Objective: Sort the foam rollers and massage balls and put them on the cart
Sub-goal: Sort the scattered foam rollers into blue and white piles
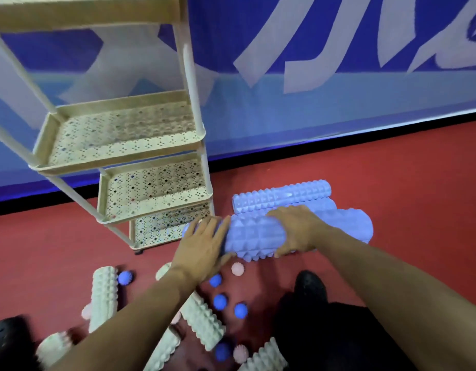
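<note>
Nearest to the camera, on the red floor (392,183), lie several white foam rollers (103,295) mixed with small spiky massage balls, some blue (220,301) and some pink (237,269). Black shoes (310,286) are seen at both lower sides.

Above these, both hands hold one blue foam roller (254,241) lying crosswise. The left hand (204,243) covers its left end, with the fingers spread and bent over it. The right hand (295,231) grasps the roller from above, fingers wrapped over the top and thumb at the underside. I cannot tell if this roller is touching the floor or is lifted.

Just behind it lie more blue rollers (282,195), side by side. To the left stands the cream cart (119,137) with perforated shelves. Behind everything is a blue wall banner (338,49) with pale lettering.
</note>
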Motion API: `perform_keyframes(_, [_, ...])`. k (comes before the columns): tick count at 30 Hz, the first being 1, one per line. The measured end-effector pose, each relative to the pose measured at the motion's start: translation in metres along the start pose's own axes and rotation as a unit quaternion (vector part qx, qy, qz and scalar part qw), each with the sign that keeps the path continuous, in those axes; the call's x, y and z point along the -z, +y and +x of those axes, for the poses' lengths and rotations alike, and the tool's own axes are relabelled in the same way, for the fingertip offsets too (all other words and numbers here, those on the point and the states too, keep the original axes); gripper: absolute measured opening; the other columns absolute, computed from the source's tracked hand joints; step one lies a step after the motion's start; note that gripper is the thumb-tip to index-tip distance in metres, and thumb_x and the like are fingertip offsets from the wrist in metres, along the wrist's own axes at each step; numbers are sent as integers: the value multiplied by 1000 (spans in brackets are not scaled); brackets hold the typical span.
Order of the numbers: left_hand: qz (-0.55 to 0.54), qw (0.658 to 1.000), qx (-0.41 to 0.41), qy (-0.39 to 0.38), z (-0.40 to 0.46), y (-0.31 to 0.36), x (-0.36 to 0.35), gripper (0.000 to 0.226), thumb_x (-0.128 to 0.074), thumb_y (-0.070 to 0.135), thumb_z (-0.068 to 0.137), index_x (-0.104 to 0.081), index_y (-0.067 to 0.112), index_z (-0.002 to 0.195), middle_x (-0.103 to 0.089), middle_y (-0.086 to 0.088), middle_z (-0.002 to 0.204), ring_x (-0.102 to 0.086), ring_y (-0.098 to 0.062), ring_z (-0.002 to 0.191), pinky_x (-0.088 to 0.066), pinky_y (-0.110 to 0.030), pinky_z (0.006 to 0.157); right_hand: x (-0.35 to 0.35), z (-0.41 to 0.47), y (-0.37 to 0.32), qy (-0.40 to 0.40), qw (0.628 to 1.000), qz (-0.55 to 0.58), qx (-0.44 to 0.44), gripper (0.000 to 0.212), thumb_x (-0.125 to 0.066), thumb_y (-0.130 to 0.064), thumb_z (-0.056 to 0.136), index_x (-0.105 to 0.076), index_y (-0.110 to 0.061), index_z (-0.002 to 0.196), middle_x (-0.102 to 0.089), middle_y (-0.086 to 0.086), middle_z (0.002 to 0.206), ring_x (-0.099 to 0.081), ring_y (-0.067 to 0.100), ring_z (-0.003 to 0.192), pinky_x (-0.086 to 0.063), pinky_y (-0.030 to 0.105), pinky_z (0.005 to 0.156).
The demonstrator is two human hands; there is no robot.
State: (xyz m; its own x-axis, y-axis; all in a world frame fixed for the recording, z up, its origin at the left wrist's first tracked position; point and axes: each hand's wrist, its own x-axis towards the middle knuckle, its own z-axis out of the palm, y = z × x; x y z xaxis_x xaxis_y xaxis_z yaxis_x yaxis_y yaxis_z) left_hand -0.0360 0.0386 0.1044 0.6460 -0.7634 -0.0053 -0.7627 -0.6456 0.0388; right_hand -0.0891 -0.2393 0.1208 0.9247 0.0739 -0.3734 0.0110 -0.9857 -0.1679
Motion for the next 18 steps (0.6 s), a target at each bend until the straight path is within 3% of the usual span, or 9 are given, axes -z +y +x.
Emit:
perform_keyframes(3, [-38,996,69,-28,27,-2,-51,83,-37,69,94,-21,21,160,-36,-3,156,-37,-26,142,-25,-45,120,-31,26,56,-12,999,-18,-29,103,-77,-67,56,-39,-33,146,-54,-9,132,-50,19,122,-28,36,97])
perform_keyframes(9, [-196,956,214,-50,85,8,-130,80,-47,64,95,-23,22,158,-36,-6,154,-43,-29,137,-38,-44,112,-74,91,146,-19,997,-23,-75,110,-83,-57,62,-29,-30,153,-40,-5,154,-37,20,141,-25,38,114])
perform_keyframes(13, [-207,949,230,-62,108,15,-162,75,-44,62,96,-25,21,155,-36,-4,153,-44,-29,134,-41,-45,108,-94,136,180,-9,995,-39,-87,108,-85,-55,64,-29,-29,153,-39,-5,155,-33,17,143,-22,37,114])
perform_keyframes(18, [-223,946,216,-88,131,17,-189,76,-45,57,97,-22,18,158,-32,-4,157,-36,-26,142,-34,-43,115,-110,181,207,-1,995,-56,-85,104,-88,-44,66,-31,-28,152,-39,-5,155,-28,20,147,-16,39,118])
